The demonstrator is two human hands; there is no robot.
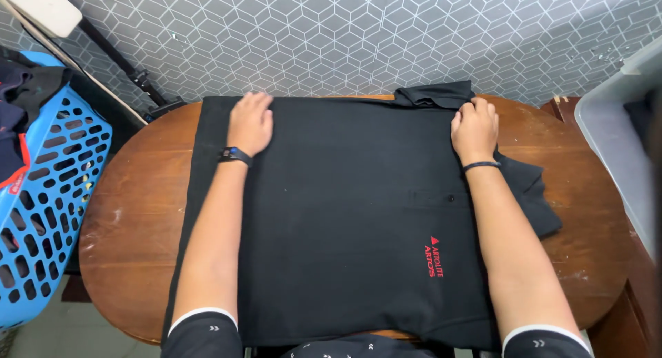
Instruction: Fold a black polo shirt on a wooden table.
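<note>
In the head view, a black polo shirt (pixel 345 213) is seen spread flat across an oval wooden table (pixel 131 220), covering most of the tabletop from the far edge to the near edge. A small red emblem is printed on the chest area, towards the right. The left hand (pixel 249 122) is laid palm down on the far left part of the shirt, fingers extended and together, with nothing gripped; a dark wristband is worn on that wrist. The right hand (pixel 474 129) is placed at the far right part of the shirt, fingers curled over the fabric just beside the folded sleeve (pixel 436 94), which is doubled back onto the garment at the far edge. Whether fabric is actually pinched by the right hand cannot be told. The collar (pixel 531 192) is seen protruding from under the right forearm onto the bare wood. A blue plastic laundry basket (pixel 48 192) holding dark clothing is positioned to the left of the table, and a grey plastic bin (pixel 614 137) stands at the right. A wall with a grey geometric pattern (pixel 358 34) is located behind the table.
</note>
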